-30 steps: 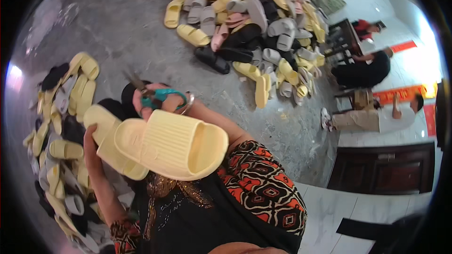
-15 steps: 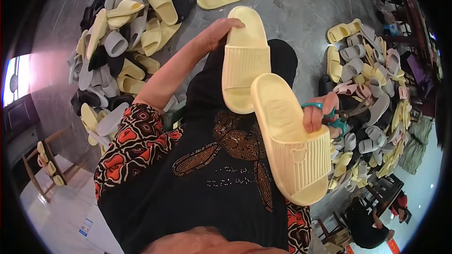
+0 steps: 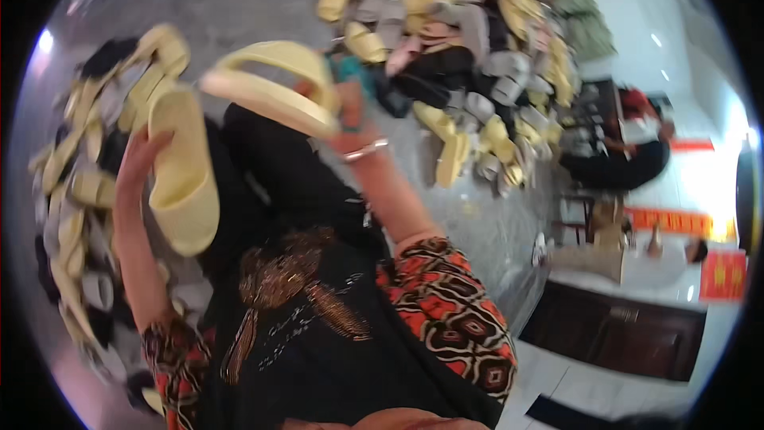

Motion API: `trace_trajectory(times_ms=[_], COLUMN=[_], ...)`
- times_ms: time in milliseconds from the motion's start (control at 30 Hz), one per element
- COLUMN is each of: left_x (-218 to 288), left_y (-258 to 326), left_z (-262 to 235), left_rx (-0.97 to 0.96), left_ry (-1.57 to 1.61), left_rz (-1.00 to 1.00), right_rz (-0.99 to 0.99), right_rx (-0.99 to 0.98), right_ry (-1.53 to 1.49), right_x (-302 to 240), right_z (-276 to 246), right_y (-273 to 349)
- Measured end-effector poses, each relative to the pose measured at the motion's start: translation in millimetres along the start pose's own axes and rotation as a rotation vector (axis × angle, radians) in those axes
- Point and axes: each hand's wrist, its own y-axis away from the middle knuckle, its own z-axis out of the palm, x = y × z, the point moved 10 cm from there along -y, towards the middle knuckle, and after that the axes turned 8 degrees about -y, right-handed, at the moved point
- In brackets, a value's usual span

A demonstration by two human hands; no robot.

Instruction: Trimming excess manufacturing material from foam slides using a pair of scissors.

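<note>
My left hand (image 3: 143, 158) is closed on a pale yellow slide sandal (image 3: 189, 183), its thumb on the footbed at the sandal's upper end. This sandal stands lengthwise over my left side. My right hand (image 3: 348, 115) grips a second pale yellow sandal (image 3: 278, 103), turned on its side so that its strap arches upward. Teal-handled scissors (image 3: 348, 72) are in the same hand, blurred by motion; their blades cannot be made out. Both sandals are in the air above my dark-trousered legs.
A heap of yellow, grey and black sandals (image 3: 83, 183) lies on the left. Another large heap (image 3: 446, 32) spreads over the grey floor (image 3: 263, 0) ahead to the right. Two people, one in black (image 3: 625, 163) and one in white (image 3: 660, 259), are at the far right near a dark door (image 3: 617, 330).
The view has swung to the right. The right-hand sandal has been lifted and turned onto its side, apart from the left-hand one. Both hands keep their hold.
</note>
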Motion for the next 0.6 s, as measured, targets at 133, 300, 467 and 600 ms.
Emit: trace_trajectory(times_ms=[133,300,467,600], left_x=[-37,-2,49,42], left_y=[-31,-13,18,12], left_z=[37,58,73,79], left_rx=[-0.03,0.343,0.515,0.228], left_ry=[-0.135,-0.859,-1.113,-0.486], left_rz=[-0.094,0.121,0.42,0.516], right_rz=[0.098,0.158,0.104,0.106], right_rx=[0.162,0.542,0.57,0.454], right_ry=[-0.602,-0.243,-0.334,-0.24], right_x=[27,48,59,69], right_z=[-2,-9,6,25], right_y=[-11,8,1,-3])
